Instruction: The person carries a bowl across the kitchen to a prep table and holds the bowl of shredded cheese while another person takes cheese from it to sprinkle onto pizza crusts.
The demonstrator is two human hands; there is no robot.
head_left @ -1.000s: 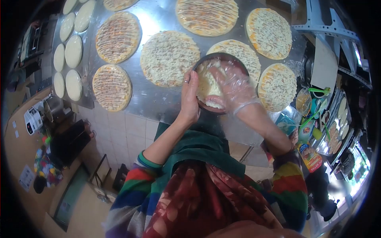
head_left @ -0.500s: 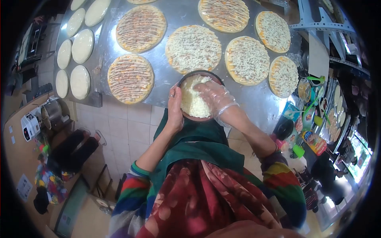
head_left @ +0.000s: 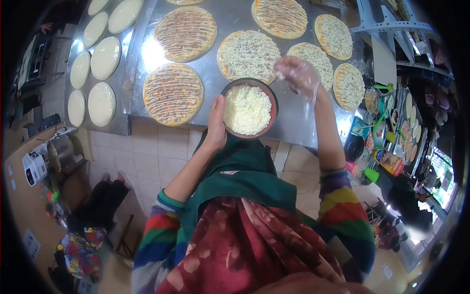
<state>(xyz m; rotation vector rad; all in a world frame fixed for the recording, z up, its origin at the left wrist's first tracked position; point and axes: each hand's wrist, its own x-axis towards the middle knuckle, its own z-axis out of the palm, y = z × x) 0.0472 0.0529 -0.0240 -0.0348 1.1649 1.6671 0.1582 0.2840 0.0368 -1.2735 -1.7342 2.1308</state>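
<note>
Gripping the bowl (head_left: 274, 109) by its left side, the left hand (head_left: 217, 120) is pressing its thumb near the rim. White crumbs (head_left: 247, 110) are filling the bowl. Beyond it to the right, the gloved right hand (head_left: 297, 74) is hovering, fingers bunching narrowly; whether they are holding crumbs, I cannot tell. Left of the bowl, a striped dough round (head_left: 174, 93) is lying on the desk (head_left: 293, 125).

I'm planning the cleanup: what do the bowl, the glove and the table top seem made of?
Bowl: perhaps glazed clay or plastic, reddish-brown inside with a dark rim; can't tell which. Glove: apparently thin clear plastic, see-through and wrinkled. Table top: probably bare steel, grey with bright glare.
</note>
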